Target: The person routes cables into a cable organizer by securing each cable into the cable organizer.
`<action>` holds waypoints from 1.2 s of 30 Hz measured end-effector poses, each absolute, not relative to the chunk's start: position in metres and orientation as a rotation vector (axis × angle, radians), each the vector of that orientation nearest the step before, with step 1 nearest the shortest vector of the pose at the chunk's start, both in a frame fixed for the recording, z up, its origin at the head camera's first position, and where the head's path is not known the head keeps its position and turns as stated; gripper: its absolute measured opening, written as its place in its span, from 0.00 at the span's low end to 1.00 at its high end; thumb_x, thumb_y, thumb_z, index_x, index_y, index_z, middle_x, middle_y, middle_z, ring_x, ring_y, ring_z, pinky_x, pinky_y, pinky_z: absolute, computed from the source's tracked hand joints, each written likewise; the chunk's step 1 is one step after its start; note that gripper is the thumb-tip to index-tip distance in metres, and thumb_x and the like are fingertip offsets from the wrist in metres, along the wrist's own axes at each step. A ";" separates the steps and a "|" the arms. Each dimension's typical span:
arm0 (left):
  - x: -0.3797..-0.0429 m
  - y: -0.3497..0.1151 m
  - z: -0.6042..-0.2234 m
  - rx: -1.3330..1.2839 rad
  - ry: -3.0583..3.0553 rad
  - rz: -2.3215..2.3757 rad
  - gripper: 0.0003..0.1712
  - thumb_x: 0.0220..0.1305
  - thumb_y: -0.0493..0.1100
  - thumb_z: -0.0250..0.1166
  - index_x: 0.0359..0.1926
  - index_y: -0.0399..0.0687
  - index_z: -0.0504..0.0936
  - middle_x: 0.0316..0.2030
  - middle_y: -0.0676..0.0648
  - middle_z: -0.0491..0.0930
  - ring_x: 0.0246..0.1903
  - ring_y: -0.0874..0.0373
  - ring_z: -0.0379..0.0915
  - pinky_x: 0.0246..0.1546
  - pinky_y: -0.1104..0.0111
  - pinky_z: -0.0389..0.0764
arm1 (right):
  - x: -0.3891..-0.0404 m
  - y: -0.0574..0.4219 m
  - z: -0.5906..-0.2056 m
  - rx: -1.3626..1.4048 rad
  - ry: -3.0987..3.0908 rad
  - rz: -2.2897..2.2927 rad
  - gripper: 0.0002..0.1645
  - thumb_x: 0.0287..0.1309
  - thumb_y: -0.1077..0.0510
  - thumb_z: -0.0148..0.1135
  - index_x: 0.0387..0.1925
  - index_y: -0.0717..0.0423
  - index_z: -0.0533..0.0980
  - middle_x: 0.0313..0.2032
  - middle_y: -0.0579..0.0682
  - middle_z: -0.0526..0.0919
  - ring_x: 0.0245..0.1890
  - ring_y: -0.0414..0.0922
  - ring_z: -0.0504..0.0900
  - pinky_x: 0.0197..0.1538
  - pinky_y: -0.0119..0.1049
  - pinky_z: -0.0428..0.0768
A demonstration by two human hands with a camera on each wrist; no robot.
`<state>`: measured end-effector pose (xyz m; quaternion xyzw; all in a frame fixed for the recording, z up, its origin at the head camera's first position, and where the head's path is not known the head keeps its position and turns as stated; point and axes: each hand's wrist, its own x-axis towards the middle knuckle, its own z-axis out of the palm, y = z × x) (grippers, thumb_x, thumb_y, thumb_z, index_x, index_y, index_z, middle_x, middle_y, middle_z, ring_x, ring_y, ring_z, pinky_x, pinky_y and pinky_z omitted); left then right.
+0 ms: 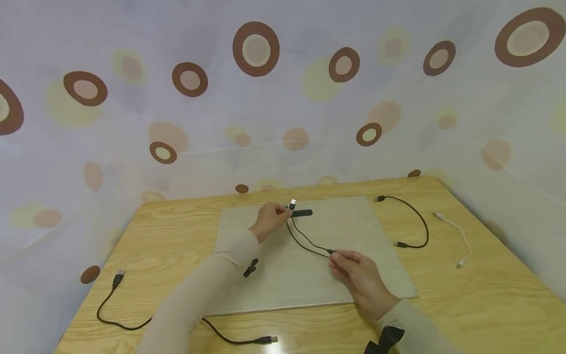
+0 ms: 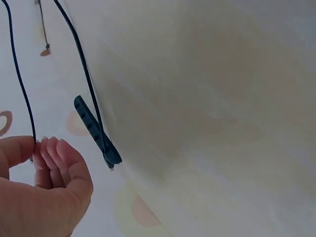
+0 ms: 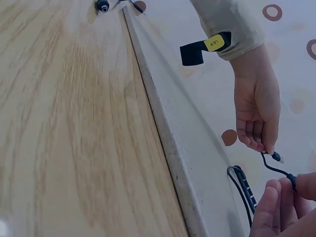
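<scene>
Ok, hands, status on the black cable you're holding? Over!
Left hand: pinching black cable. Right hand: pinching its dark connector. Black strip close to left hand; no blockage visible.

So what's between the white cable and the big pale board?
A curved black cable lies there, between the white cable and the pale board. The head view shows it.

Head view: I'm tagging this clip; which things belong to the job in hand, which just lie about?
Likely in the job:
left hand, right hand
thin black cable they hold
black slotted strip
pale board beneath

Apparently lying about:
curved black cable
white cable
front black cable, partly hidden
</scene>
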<state>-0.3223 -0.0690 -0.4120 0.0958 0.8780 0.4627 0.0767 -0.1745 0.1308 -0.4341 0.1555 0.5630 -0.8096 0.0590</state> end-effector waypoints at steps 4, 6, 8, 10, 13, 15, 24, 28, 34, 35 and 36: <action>-0.323 -0.061 -0.411 0.287 2.712 1.358 0.10 0.60 0.45 0.58 0.32 0.43 0.80 0.37 0.48 0.78 0.34 0.57 0.72 0.30 0.69 0.73 | -0.178 0.131 -0.433 0.430 1.795 -2.416 0.20 0.54 0.65 0.58 0.48 0.71 0.68 0.38 0.55 0.81 0.38 0.44 0.80 0.45 0.34 0.77; -0.325 -0.059 -0.412 0.277 2.728 1.358 0.10 0.60 0.45 0.57 0.32 0.44 0.80 0.37 0.48 0.79 0.33 0.57 0.72 0.31 0.69 0.73 | -0.181 0.130 -0.431 0.407 1.838 -2.400 0.20 0.54 0.65 0.57 0.48 0.72 0.68 0.38 0.55 0.81 0.39 0.44 0.80 0.46 0.35 0.76; -0.326 -0.058 -0.414 0.252 2.739 1.357 0.10 0.60 0.45 0.57 0.32 0.44 0.81 0.36 0.48 0.79 0.33 0.57 0.72 0.32 0.68 0.74 | -0.183 0.129 -0.430 0.403 1.864 -2.390 0.20 0.55 0.65 0.57 0.48 0.72 0.68 0.37 0.55 0.81 0.39 0.44 0.80 0.46 0.35 0.76; -0.329 -0.057 -0.417 0.229 2.752 1.348 0.10 0.60 0.44 0.57 0.33 0.44 0.81 0.36 0.48 0.79 0.34 0.57 0.73 0.33 0.67 0.74 | -0.185 0.128 -0.429 0.404 1.878 -2.380 0.19 0.55 0.66 0.56 0.48 0.72 0.68 0.37 0.54 0.81 0.39 0.44 0.80 0.46 0.35 0.76; -0.333 -0.055 -0.420 0.192 2.781 1.323 0.10 0.60 0.43 0.57 0.32 0.43 0.82 0.36 0.47 0.80 0.34 0.57 0.73 0.34 0.67 0.74 | -0.189 0.127 -0.429 0.412 1.897 -2.365 0.18 0.56 0.66 0.55 0.47 0.71 0.69 0.37 0.53 0.81 0.39 0.44 0.80 0.46 0.36 0.76; -0.335 -0.054 -0.421 0.177 2.793 1.307 0.10 0.59 0.43 0.57 0.31 0.43 0.82 0.35 0.48 0.80 0.32 0.57 0.72 0.34 0.67 0.74 | -0.191 0.126 -0.429 0.412 1.906 -2.357 0.18 0.56 0.66 0.55 0.47 0.71 0.69 0.36 0.53 0.81 0.38 0.43 0.80 0.46 0.36 0.76; -0.344 -0.047 -0.426 0.168 2.838 1.254 0.24 0.58 0.40 0.55 0.06 0.47 0.65 0.08 0.53 0.62 0.10 0.62 0.51 0.12 0.73 0.57 | -0.202 0.120 -0.430 0.416 1.911 -2.335 0.16 0.54 0.67 0.56 0.46 0.71 0.71 0.36 0.55 0.82 0.36 0.43 0.81 0.43 0.35 0.78; -0.351 -0.043 -0.432 0.180 2.879 1.185 0.28 0.59 0.40 0.56 0.03 0.50 0.60 0.04 0.55 0.57 0.07 0.63 0.48 0.09 0.74 0.54 | -0.206 0.118 -0.430 0.431 1.895 -2.337 0.16 0.54 0.67 0.56 0.45 0.70 0.71 0.36 0.56 0.81 0.36 0.44 0.81 0.44 0.36 0.77; -0.355 -0.037 -0.436 0.139 2.903 1.093 0.24 0.60 0.39 0.55 0.08 0.47 0.64 0.07 0.52 0.60 0.08 0.62 0.54 0.09 0.72 0.60 | -0.208 0.118 -0.429 0.456 1.880 -2.334 0.17 0.55 0.66 0.56 0.46 0.70 0.71 0.37 0.57 0.81 0.36 0.43 0.81 0.45 0.36 0.77; -0.355 -0.036 -0.435 0.124 2.905 1.095 0.21 0.60 0.38 0.55 0.10 0.45 0.67 0.09 0.51 0.62 0.09 0.61 0.56 0.09 0.72 0.62 | -0.209 0.118 -0.428 0.452 1.870 -2.336 0.17 0.55 0.66 0.56 0.47 0.70 0.70 0.37 0.56 0.81 0.36 0.43 0.81 0.45 0.36 0.77; -0.355 -0.036 -0.435 0.110 2.914 1.093 0.18 0.60 0.38 0.54 0.13 0.43 0.69 0.10 0.50 0.65 0.10 0.61 0.58 0.10 0.71 0.63 | -0.209 0.119 -0.428 0.451 1.855 -2.343 0.18 0.55 0.66 0.56 0.47 0.70 0.70 0.37 0.56 0.81 0.36 0.43 0.81 0.46 0.36 0.77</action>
